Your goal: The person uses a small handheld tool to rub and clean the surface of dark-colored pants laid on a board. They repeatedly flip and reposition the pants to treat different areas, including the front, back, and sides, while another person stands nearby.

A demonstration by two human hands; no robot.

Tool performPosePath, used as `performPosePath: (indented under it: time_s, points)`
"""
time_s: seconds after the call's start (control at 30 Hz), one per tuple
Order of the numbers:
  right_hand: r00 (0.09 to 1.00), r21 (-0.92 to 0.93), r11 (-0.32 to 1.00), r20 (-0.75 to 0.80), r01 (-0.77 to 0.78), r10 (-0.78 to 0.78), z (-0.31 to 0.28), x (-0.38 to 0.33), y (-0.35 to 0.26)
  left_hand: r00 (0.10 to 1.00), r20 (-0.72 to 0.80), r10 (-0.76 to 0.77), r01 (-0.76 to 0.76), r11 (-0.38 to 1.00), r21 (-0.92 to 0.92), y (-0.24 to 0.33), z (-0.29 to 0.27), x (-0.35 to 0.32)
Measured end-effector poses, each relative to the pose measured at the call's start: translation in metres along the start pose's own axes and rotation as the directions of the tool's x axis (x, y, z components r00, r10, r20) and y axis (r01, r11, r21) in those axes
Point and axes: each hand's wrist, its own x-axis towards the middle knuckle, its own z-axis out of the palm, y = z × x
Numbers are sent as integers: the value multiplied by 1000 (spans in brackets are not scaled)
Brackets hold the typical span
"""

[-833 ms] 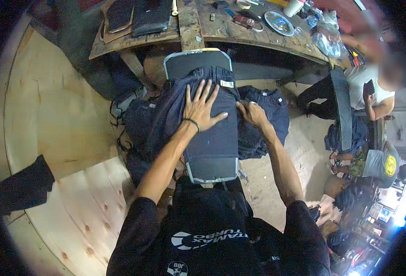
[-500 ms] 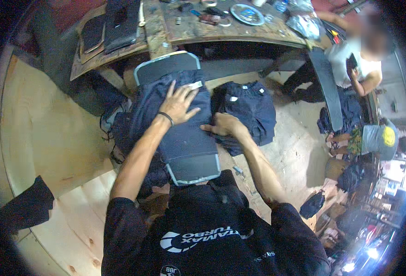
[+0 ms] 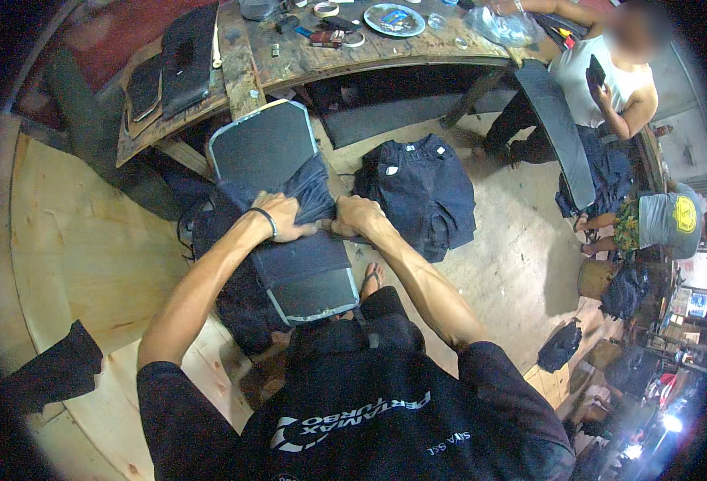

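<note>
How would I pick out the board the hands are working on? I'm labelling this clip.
Below the long wooden workbench, a flat dark board with a pale rim slopes toward the person. Unlike the loose dark garments beside it, it is rigid, and both hands, left hand and right hand, bunch cloth across it.

Both arms extended forward; left hand [image 3: 283, 216] and right hand [image 3: 357, 216] fists clenched, knuckles up, side by side.

Board [image 3: 277, 184] centre on floor, garment [image 3: 309, 188] across its middle under left hand [image 3: 283, 218] and right hand [image 3: 356, 216], folded pile [image 3: 422, 188] right, tabletop [image 3: 305, 60] far.
</note>
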Motion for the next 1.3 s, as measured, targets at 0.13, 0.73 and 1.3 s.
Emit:
performPosePath:
  time_s: [0.13,0.73,1.3]
  points:
    - [1000,19,1000,-18,13,-12,-6,-3,3,975,-166,-146,202,897,393,-5,-2,10]
    - [636,-197,803,-517,563,-573,90,-15,-55,366,-894,-260,-204,915,-349,-105,62,69]
    - [809,668,548,-587,503,-27,37,38,-22,568,-818,-90,-290,909,-301,-96,57,57]
